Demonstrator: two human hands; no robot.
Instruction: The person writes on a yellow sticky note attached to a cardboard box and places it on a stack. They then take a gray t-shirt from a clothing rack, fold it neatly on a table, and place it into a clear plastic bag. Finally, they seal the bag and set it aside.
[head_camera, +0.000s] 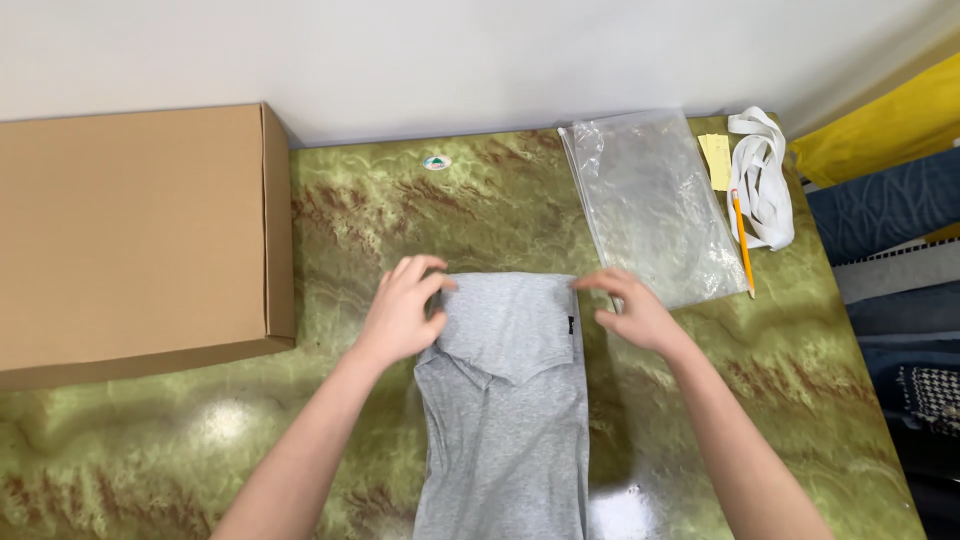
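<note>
Grey T-shirt (505, 400) lies mid-worktop (760, 390), right of cardboard box (135, 240), top edge folded toward wearer. Left hand (400, 310) and right hand (635, 310) pinch fold corners, fingers closed on cloth. Keep corners level, fold line straight, cloth taut. Clear plastic bag (650, 205) beyond shirt, right.

Both hands (520, 315) on folded grey shirt (505, 400)

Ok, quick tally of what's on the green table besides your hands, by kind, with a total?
Grey garment, pinched at its folded top edge by the left hand and right hand: 1
Cardboard box: 1
Clear plastic bag: 1
Pencil: 1
White strap, bundled: 1
Yellow paper slip: 1
Small round sticker: 1
Total: 7
</note>
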